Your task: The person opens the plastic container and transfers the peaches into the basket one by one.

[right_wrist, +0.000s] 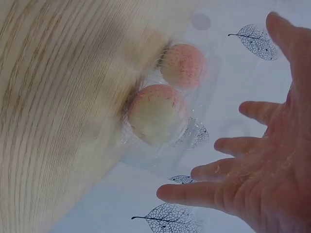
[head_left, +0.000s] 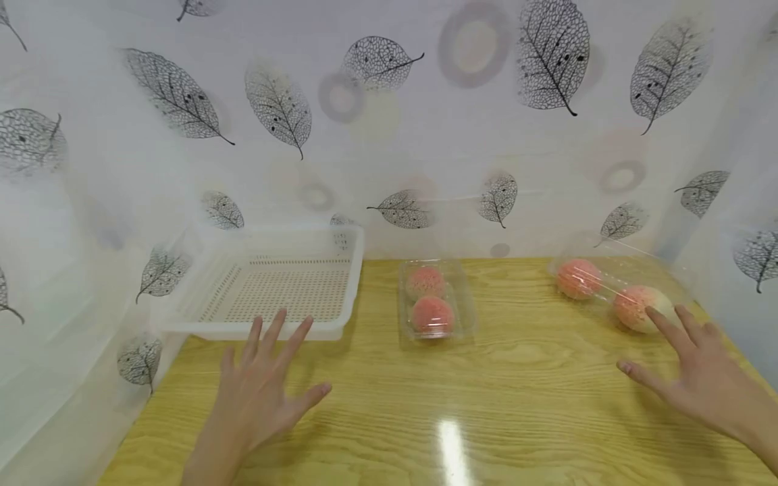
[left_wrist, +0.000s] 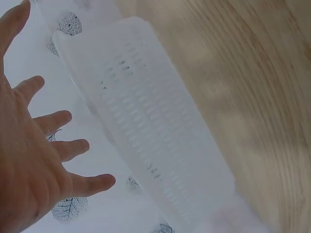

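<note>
My left hand (head_left: 258, 391) hovers with spread fingers at the near rim of a white perforated plastic basket (head_left: 298, 290); its fingertips overlap that rim in the head view. The left wrist view shows the palm beside the basket's slotted wall (left_wrist: 141, 107), with nothing held. At the right, my right hand (head_left: 705, 371) is spread, its index fingertip overlapping a pink-and-cream peach (head_left: 638, 308). Another pink peach (head_left: 579, 279) lies just behind it, both within clear plastic (head_left: 650, 260). The right wrist view has the empty right palm (right_wrist: 277, 165) beside the two peaches.
A clear plastic box (head_left: 467, 304) with two more pink peaches (head_left: 433, 316) stands at the table's middle, towards the back. Below lies a wood-grain tabletop (head_left: 377, 405). A white curtain (head_left: 413, 135) printed with leaves surrounds the back and sides.
</note>
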### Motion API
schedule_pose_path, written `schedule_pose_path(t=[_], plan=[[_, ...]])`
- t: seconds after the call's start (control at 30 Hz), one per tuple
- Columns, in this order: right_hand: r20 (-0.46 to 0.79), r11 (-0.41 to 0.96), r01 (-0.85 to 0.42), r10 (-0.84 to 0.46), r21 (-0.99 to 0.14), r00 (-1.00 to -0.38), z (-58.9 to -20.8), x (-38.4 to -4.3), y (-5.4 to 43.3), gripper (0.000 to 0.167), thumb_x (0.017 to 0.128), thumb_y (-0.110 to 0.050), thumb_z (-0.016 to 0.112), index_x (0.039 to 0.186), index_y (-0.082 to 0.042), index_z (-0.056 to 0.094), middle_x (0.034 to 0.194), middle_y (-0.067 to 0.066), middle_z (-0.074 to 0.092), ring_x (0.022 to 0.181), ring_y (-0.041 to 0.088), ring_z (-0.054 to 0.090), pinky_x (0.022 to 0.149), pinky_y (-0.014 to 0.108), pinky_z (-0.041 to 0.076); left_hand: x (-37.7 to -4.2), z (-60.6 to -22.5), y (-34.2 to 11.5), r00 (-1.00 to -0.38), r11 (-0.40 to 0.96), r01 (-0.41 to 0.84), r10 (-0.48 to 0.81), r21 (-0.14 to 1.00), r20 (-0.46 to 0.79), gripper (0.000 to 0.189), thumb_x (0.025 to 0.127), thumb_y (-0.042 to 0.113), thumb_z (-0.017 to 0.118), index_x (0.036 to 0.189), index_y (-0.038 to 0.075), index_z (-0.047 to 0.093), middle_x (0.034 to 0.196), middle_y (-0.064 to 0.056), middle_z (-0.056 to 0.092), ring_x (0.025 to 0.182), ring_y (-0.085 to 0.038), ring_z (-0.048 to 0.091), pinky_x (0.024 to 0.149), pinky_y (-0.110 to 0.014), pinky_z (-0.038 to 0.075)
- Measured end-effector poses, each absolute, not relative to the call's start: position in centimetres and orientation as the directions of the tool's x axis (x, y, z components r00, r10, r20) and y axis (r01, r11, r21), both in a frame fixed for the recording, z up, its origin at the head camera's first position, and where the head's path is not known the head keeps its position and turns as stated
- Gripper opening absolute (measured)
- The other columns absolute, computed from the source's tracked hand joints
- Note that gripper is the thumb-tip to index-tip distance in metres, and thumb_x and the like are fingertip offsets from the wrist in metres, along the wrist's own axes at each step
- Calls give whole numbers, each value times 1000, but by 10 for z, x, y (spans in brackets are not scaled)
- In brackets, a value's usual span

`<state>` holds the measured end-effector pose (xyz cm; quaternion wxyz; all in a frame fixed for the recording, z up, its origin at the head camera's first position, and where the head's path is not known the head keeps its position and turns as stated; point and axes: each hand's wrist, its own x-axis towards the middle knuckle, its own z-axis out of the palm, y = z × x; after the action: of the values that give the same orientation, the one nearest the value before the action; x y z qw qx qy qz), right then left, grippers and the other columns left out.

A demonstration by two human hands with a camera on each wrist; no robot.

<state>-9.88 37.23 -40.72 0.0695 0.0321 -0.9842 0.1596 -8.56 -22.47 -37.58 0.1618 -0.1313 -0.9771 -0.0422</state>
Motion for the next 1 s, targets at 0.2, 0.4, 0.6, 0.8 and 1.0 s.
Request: schedule_pose_path(t=[0.2, 0.4, 0.6, 0.8, 1.0], plan=[[134, 937, -10, 39, -348, -990, -402, -107, 380, 102, 97, -50, 65, 162, 3, 6, 157, 49, 1, 133, 77, 13, 93, 87, 23, -93, -375, -220, -919, 958, 284, 259, 44, 296, 94, 83, 76, 64, 161, 37, 29, 167, -15, 31, 148, -53, 33, 99, -85, 32], [128, 924, 90, 147, -371, -981, -398, -117, 389, 95, 103, -49, 53, 159, 9, 2, 156, 49, 7, 131, 75, 21, 94, 84, 27, -101, -370, -208, -912, 945, 325, 301, 42, 278, 94, 85, 76, 62, 163, 39, 24, 170, -10, 25, 153, -48, 29, 105, -83, 30], [42, 852, 250, 303, -461, -952, -393, -123, 395, 95, 105, -55, 41, 159, 8, -6, 159, 44, -1, 139, 71, 12, 100, 82, 24, -109, -371, -194, -887, 923, 382, 352, 46, 298, 93, 85, 73, 65, 162, 38, 27, 169, -9, 28, 152, -46, 31, 105, -80, 34], [-65, 750, 350, 381, -561, -922, -393, -132, 403, 90, 107, -55, 32, 159, 6, -11, 161, 41, -10, 135, 73, 18, 90, 80, 34, -116, -372, -178, -877, 912, 409, 382, 35, 292, 95, 84, 76, 63, 162, 41, 23, 170, -6, 27, 155, -42, 29, 108, -79, 32], [-108, 608, 363, 415, -706, -903, -396, -139, 411, 89, 107, -52, 30, 159, 5, -13, 160, 40, -17, 136, 73, 18, 93, 78, 39, -120, -375, -160, -842, 881, 473, 446, 16, 303, 93, 83, 76, 63, 161, 37, 31, 168, -8, 30, 153, -44, 32, 106, -80, 33]])
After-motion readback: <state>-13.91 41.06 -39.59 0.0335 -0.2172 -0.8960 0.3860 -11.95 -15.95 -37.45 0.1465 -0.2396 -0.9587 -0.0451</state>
